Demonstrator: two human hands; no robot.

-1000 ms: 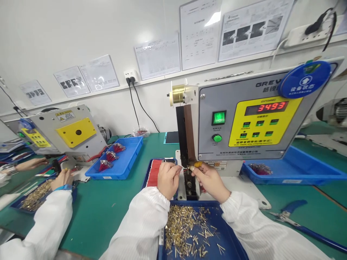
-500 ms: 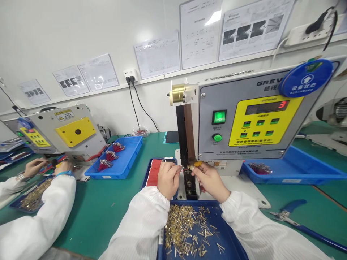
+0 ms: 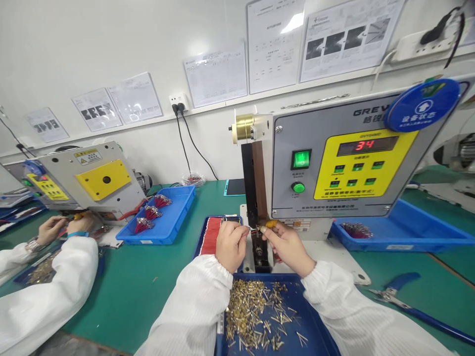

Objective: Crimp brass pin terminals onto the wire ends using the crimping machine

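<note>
My left hand (image 3: 230, 244) is closed in a pinch at the left of the pressing head of a grey machine (image 3: 293, 128). A thin red wire, mostly hidden, appears between its fingertips and the machine's jaw. Opposite it, my right hand (image 3: 287, 247) pinches at the same jaw, a yellow cover on one finger; what it holds is too small to make out. Below both hands lies a dark blue tray (image 3: 315, 326) with many V-shaped brass pins (image 3: 256, 311). Behind my left hand, cut red wires (image 3: 211, 236) fill another tray.
Blue-handled cutters (image 3: 397, 294) lie at the right. A blue bin (image 3: 408, 237) holds a wire bundle; another blue bin (image 3: 159, 232) at left holds three. Further left, a co-worker's hands (image 3: 65, 227) are at a similar machine (image 3: 85, 173).
The machine's red display now reads 34, where only a 3 showed. My hands stay almost in place. The co-worker's hands have shifted slightly towards their machine.
</note>
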